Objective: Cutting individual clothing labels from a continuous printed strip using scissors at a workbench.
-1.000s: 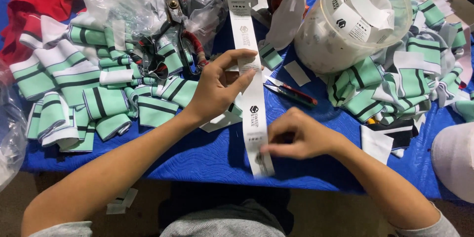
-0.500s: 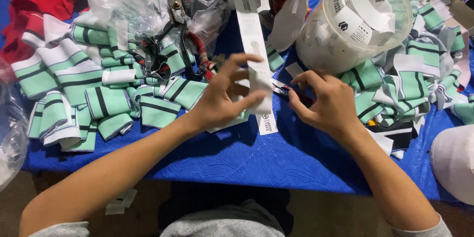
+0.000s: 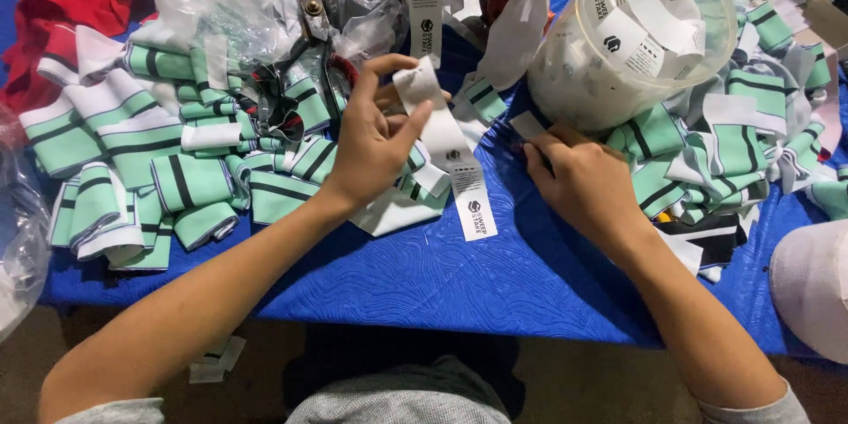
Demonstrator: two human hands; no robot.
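Fingers (image 3: pixel 415 119) of left hand (image 3: pixel 371 146) around label strip (image 3: pixel 446 146), apparently pinched.

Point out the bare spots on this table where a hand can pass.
Bare blue cloth lies along the near edge, between the left hand and right hand. Crowded: striped fabric pieces left, plastic tub and more pieces right.

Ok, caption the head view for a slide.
Left hand pinches a white label strip over blue cloth; right hand rests beside striped collars.
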